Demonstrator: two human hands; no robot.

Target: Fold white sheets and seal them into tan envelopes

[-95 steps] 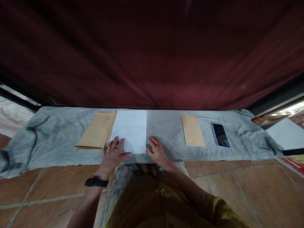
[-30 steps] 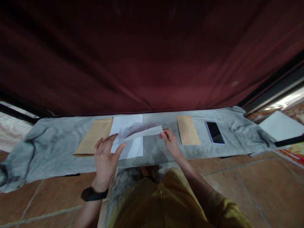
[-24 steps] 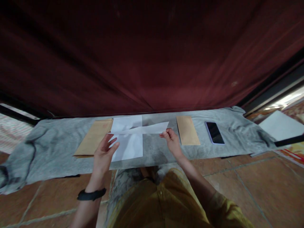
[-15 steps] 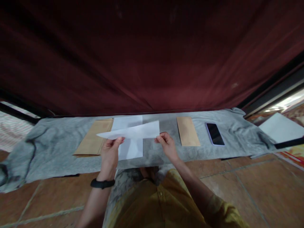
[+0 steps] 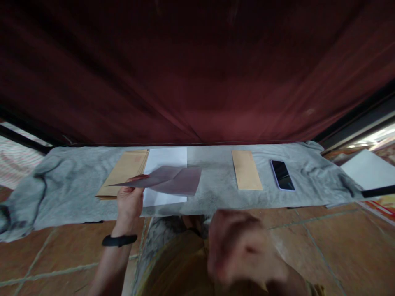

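Observation:
A creased sheet of paper (image 5: 175,181) is pinched at its left part by my left hand (image 5: 131,197), and its right half sticks out freely in the air. Under it a white paper sheet (image 5: 168,158) lies flat on the grey cloth. Just left of that is a stack of brown envelopes (image 5: 123,170), partly covered by my left hand and the held sheet. My right hand (image 5: 236,246) is off the paper, raised close to the camera in front of my body; motion smears its fingers.
A single brown envelope (image 5: 247,170) lies right of centre, with a phone (image 5: 282,174) beyond it to the right. Grey cloth (image 5: 210,164) covers the long narrow surface. A dark red curtain (image 5: 197,82) hangs right behind it.
My right hand has let go of the sheet and come back toward my body. My left hand has shifted left with the sheet, which now hangs tilted, its crease showing.

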